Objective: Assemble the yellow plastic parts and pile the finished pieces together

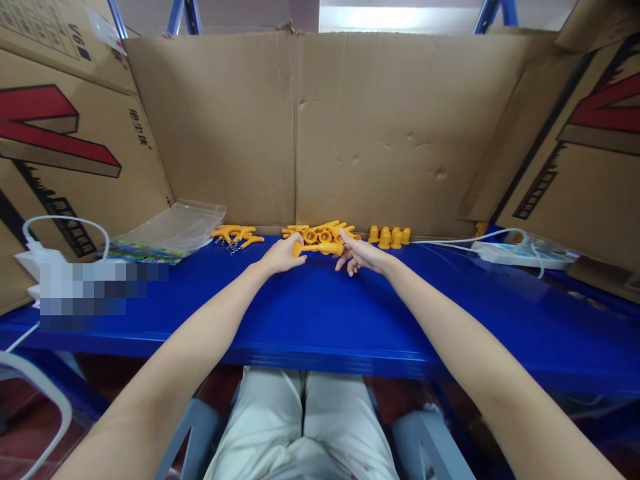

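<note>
My left hand (281, 255) is closed around the flared left end of a yellow plastic stem-like piece (320, 248), which lies level just above or on the blue table. By the piece's right end is my right hand (361, 255), its thumb raised and its fingers spread apart; whether it touches the piece is hard to make out. Right behind both hands sits a pile of yellow plastic parts (336, 230), some branch-shaped, some round with hollow ends. The hands partly cover this pile.
Yellow branched pieces with small metal hooks (235, 235) lie left of the pile; several yellow bell-shaped caps (385, 238) stand to its right. Clear plastic bags (175, 223) rest farther left. A white power strip (520, 253) is at right. Cardboard walls (380, 127) enclose the blue table (320, 313).
</note>
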The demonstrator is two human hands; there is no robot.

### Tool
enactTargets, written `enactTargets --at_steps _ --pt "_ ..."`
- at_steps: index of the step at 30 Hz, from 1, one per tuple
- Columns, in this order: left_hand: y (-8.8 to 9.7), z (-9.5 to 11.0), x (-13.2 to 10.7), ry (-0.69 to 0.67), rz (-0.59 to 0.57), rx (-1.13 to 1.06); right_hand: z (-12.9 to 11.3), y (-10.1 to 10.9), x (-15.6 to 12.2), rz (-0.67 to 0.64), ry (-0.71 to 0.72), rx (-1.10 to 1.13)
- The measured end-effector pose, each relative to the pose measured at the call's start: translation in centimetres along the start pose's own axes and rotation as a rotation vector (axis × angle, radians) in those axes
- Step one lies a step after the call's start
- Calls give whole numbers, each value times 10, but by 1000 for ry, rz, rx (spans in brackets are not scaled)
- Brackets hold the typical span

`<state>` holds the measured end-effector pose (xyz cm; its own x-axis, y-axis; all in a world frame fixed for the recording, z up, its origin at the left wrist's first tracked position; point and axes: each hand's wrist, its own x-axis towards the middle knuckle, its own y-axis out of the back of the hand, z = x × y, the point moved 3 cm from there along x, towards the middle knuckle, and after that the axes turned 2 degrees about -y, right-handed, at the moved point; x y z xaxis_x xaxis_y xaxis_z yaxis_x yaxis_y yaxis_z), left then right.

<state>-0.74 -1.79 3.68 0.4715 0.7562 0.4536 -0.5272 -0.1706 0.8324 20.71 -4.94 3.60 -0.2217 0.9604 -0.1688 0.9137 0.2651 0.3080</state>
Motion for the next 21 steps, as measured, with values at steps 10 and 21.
enactTargets --at_steps 10,21 --pt "1 -1 0 -15 13 -20 3 12 5 -3 180 111" --pt "3 3 -3 -3 1 39 -3 3 2 21 145 81"
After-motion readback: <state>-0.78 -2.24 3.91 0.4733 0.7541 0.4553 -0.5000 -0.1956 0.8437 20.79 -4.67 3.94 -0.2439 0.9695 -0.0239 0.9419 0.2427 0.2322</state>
